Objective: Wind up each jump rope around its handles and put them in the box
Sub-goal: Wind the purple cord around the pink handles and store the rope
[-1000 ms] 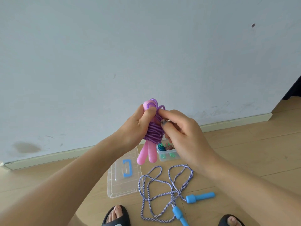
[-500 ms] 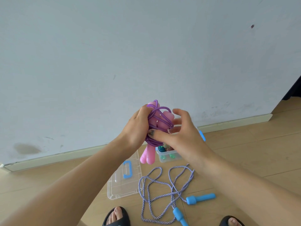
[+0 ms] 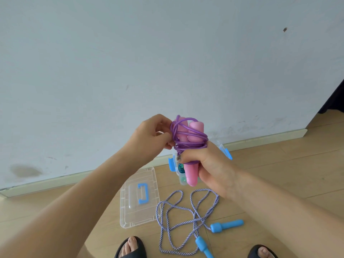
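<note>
Mid-frame, against the pale wall: pair of pink plastic handles (image 3: 189, 146) bound side by side with glossy purple cord (image 3: 191, 141). Right hand (image 3: 208, 164) clamped round the lower half of the bundle, thumb across the front. Left hand (image 3: 149, 136) at the upper left of the bundle, fingertips pinching the last loose loops. Cord nearly all wound; top turns slack and uneven, probably needing a tuck before release.

Below and behind the bundle, clear plastic box with blue latches (image 3: 172, 164) open on the wooden floor (image 3: 279, 164), something teal already inside, too hidden to name. Clear lid with blue carry handle (image 3: 139, 198) flat at lower centre-left. At lower centre, blue-and-white twisted rope with blue handles (image 3: 186, 220) sprawled loose, untouched.

Judged progress: second rope close to boxing; third not started.
</note>
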Motion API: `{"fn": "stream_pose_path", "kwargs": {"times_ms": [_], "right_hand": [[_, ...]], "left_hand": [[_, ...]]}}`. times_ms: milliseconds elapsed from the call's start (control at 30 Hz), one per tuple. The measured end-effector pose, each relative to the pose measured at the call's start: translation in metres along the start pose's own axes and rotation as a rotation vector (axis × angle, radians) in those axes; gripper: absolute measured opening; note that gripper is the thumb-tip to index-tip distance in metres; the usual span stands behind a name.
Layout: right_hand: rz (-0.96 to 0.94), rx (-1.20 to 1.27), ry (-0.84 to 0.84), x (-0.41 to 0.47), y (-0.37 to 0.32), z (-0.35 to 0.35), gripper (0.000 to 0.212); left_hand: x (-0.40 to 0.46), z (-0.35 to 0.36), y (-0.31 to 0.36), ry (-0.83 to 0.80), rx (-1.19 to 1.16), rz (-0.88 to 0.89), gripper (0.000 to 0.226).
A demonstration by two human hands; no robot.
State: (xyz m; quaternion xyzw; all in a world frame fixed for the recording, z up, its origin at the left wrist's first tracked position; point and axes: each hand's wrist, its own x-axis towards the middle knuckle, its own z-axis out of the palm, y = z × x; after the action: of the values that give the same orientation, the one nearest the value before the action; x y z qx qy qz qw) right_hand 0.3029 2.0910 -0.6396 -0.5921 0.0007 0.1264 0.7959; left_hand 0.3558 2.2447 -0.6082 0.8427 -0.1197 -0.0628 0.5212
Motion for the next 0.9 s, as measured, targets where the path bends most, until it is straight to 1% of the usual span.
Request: {"fn": "stream_pose_path", "kwargs": {"times_ms": [67, 100, 133, 167, 267, 367, 400, 433, 500, 533, 600, 667, 700, 800, 867, 900], "right_hand": [[0.013, -0.018, -0.023, 0.001, -0.003, -0.001, 0.031], [0.034, -0.024, -0.023, 0.001, -0.004, -0.001, 0.026], [0.059, -0.027, -0.022, 0.001, -0.005, -0.002, 0.019], [0.081, -0.029, -0.022, 0.001, -0.005, -0.003, 0.017], [0.073, -0.039, -0.049, -0.004, -0.003, 0.0, 0.021], [0.051, -0.047, 0.002, -0.005, -0.003, 0.007, 0.024], [0.06, -0.064, 0.028, -0.004, -0.004, 0.006, 0.019], [0.087, -0.072, 0.048, -0.002, -0.007, 0.005, 0.015], [0.171, -0.056, 0.071, 0.001, -0.011, -0.002, 0.018], [0.197, -0.033, 0.079, 0.002, -0.013, -0.005, 0.016], [0.209, 0.046, 0.074, 0.003, -0.016, -0.008, 0.015], [0.186, 0.128, 0.042, 0.005, -0.019, -0.008, 0.011], [0.171, 0.156, 0.025, 0.006, -0.021, -0.009, 0.01], [0.173, 0.151, -0.02, 0.009, -0.024, -0.016, 0.015], [0.194, 0.043, -0.033, 0.011, -0.022, -0.02, 0.013], [0.191, -0.038, -0.021, 0.012, -0.021, -0.022, 0.011]], "left_hand": [[0.0, -0.002, 0.005, -0.012, -0.139, -0.042, 0.02], [0.001, -0.004, 0.006, -0.036, -0.177, -0.045, 0.016], [0.001, -0.006, 0.006, -0.056, -0.171, -0.034, 0.016], [0.001, -0.008, 0.006, -0.077, -0.147, -0.01, 0.02], [-0.001, -0.011, 0.004, -0.123, -0.129, 0.056, 0.025], [-0.001, -0.009, 0.002, -0.078, -0.045, 0.081, 0.029], [-0.001, -0.008, 0.002, -0.065, -0.01, 0.083, 0.03], [-0.001, -0.007, 0.002, -0.06, 0.013, 0.073, 0.03], [0.0, -0.007, 0.0, -0.066, 0.011, 0.032, 0.025], [0.003, -0.007, -0.001, -0.082, -0.036, 0.007, 0.022], [0.007, -0.006, -0.001, -0.143, -0.237, -0.055, 0.018], [0.009, -0.006, 0.0, -0.213, -0.455, -0.11, 0.019], [0.009, -0.007, 0.001, -0.236, -0.522, -0.127, 0.021], [0.009, -0.01, 0.0, -0.272, -0.582, -0.155, 0.019], [0.011, -0.01, -0.003, -0.265, -0.528, -0.192, 0.019], [0.012, -0.009, -0.006, -0.236, -0.475, -0.216, 0.021]]}}
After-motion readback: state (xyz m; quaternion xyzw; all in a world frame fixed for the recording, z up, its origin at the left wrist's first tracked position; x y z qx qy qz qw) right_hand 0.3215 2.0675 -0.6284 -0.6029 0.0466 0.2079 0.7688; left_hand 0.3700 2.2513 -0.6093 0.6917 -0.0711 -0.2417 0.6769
